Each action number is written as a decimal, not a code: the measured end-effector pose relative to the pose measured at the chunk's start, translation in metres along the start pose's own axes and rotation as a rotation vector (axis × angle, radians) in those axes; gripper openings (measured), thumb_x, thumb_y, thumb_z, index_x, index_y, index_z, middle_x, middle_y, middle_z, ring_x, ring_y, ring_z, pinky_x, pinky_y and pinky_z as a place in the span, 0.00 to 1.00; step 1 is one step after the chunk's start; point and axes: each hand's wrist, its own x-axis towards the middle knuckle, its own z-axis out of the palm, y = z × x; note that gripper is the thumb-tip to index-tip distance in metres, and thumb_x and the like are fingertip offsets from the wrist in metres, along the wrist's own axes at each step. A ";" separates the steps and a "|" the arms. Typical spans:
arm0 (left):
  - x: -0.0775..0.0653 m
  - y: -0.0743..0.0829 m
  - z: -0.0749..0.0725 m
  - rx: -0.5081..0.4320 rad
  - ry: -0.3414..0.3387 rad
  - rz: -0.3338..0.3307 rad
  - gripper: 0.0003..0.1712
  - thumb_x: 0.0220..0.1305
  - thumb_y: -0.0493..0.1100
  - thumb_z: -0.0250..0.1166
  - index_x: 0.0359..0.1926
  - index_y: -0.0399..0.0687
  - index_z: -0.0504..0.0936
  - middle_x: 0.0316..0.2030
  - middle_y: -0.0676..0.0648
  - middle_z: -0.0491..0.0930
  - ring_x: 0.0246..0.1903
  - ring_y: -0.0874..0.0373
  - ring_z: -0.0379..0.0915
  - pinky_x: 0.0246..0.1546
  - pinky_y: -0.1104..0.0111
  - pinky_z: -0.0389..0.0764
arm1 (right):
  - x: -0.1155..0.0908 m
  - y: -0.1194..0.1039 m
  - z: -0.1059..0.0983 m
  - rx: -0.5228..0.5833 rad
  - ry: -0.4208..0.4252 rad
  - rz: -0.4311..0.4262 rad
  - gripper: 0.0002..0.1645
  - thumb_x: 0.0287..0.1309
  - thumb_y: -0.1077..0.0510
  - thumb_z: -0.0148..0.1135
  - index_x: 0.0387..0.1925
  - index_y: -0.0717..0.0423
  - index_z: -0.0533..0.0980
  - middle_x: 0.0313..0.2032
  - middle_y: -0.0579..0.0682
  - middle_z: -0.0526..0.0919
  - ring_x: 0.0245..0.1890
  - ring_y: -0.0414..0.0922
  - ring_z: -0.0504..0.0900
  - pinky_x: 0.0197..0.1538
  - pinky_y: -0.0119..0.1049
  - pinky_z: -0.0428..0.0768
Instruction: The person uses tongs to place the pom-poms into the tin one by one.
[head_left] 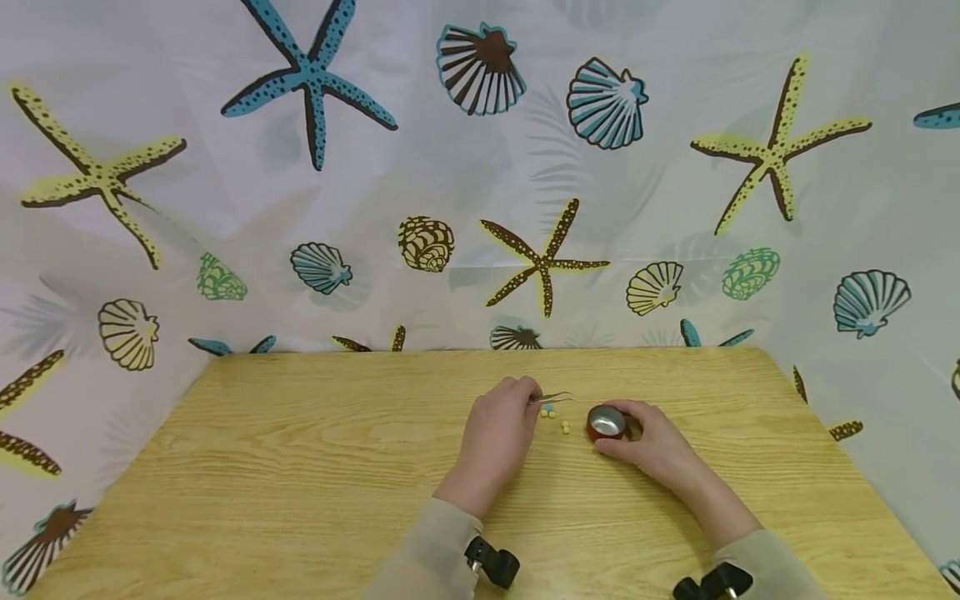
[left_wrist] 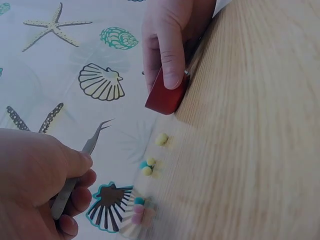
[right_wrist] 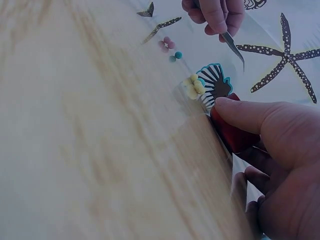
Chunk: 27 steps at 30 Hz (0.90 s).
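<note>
My left hand (head_left: 497,429) pinches a pair of metal tweezers (left_wrist: 91,144) between thumb and fingers, bent tips pointing right. Nothing shows between those tips, which are apart. To the right, my right hand (head_left: 656,443) grips a small round red tin (left_wrist: 162,100) with a silvery inside, thumb on the near side and fingers behind. Its opening faces up in the head view. Between the hands lie several little balls: yellow balls (right_wrist: 199,87), teal balls (right_wrist: 178,55) and pink balls (right_wrist: 166,45). The pink ones are hidden in the head view, behind my left hand.
The wood-grain table (head_left: 300,467) runs to a back edge just beyond the hands. Behind it and at both sides hangs a pale cloth (head_left: 360,192) printed with starfish and shells. Dark wrist mounts (head_left: 492,562) sit on both sleeves.
</note>
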 end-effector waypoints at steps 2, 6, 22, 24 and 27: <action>0.000 -0.006 -0.002 0.008 0.020 -0.002 0.03 0.79 0.40 0.71 0.48 0.47 0.87 0.40 0.49 0.85 0.38 0.52 0.83 0.42 0.55 0.83 | 0.000 0.000 0.000 -0.003 0.000 0.000 0.41 0.67 0.49 0.81 0.74 0.60 0.76 0.70 0.65 0.78 0.76 0.66 0.70 0.77 0.67 0.64; 0.002 -0.013 -0.004 0.028 0.032 -0.010 0.03 0.79 0.39 0.70 0.49 0.46 0.87 0.38 0.48 0.84 0.35 0.52 0.82 0.41 0.55 0.84 | -0.001 -0.001 -0.001 -0.009 0.001 0.002 0.41 0.67 0.49 0.81 0.74 0.61 0.76 0.71 0.65 0.77 0.76 0.66 0.70 0.77 0.67 0.64; 0.003 -0.020 0.004 0.093 -0.009 -0.032 0.02 0.79 0.40 0.71 0.48 0.47 0.88 0.38 0.48 0.85 0.39 0.50 0.84 0.43 0.52 0.82 | 0.000 0.001 0.000 -0.022 0.004 -0.001 0.41 0.68 0.48 0.81 0.74 0.60 0.76 0.70 0.65 0.77 0.74 0.66 0.71 0.77 0.67 0.65; 0.002 -0.021 0.005 0.104 -0.012 -0.032 0.02 0.79 0.40 0.71 0.48 0.48 0.88 0.39 0.48 0.85 0.39 0.50 0.84 0.43 0.53 0.82 | 0.000 0.001 0.000 -0.021 0.003 0.000 0.41 0.68 0.49 0.81 0.74 0.60 0.76 0.70 0.65 0.78 0.74 0.66 0.71 0.77 0.67 0.65; 0.002 -0.021 0.007 0.116 -0.017 -0.037 0.03 0.79 0.40 0.71 0.48 0.47 0.88 0.39 0.47 0.85 0.39 0.49 0.84 0.43 0.53 0.82 | 0.000 0.000 -0.001 -0.016 -0.002 0.004 0.40 0.68 0.49 0.81 0.74 0.61 0.76 0.70 0.65 0.78 0.74 0.66 0.71 0.77 0.67 0.65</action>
